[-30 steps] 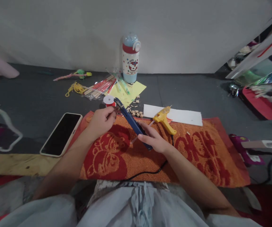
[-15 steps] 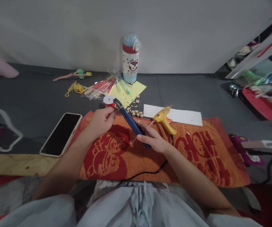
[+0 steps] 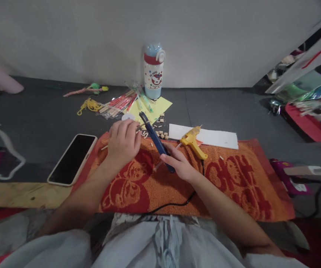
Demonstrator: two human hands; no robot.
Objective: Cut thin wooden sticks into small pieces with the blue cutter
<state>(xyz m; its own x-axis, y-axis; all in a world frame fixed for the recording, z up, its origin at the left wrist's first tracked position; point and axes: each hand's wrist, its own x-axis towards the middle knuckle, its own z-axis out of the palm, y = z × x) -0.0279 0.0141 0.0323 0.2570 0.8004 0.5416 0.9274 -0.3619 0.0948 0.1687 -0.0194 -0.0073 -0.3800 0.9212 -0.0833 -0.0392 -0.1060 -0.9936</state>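
My left hand (image 3: 123, 139) is closed around a thin wooden stick (image 3: 104, 147), whose one end shows beside the palm. The stick's other end reaches the upper end of a long dark-blue tool (image 3: 156, 139), shaped like a stapler. My right hand (image 3: 178, 160) grips the lower part of this tool, thumb on top, and holds it tilted above the orange towel (image 3: 177, 193). Small cut wood pieces (image 3: 162, 134) lie just beyond the tool. A yellow glue gun (image 3: 194, 141) with a clear glue stick rests right of my right hand.
A white board strip (image 3: 219, 137) lies behind the glue gun. Farther back are yellow paper (image 3: 162, 106), a packet of sticks (image 3: 120, 104), yellow cord (image 3: 90, 105) and a bottle (image 3: 153, 72). A phone (image 3: 73, 159) is at left; a black cable (image 3: 171, 204) crosses the towel.
My left hand has turned palm-down, and the stick now shows across the tool's upper end. The tool's upper end has shifted slightly right; the glue gun has stayed put.
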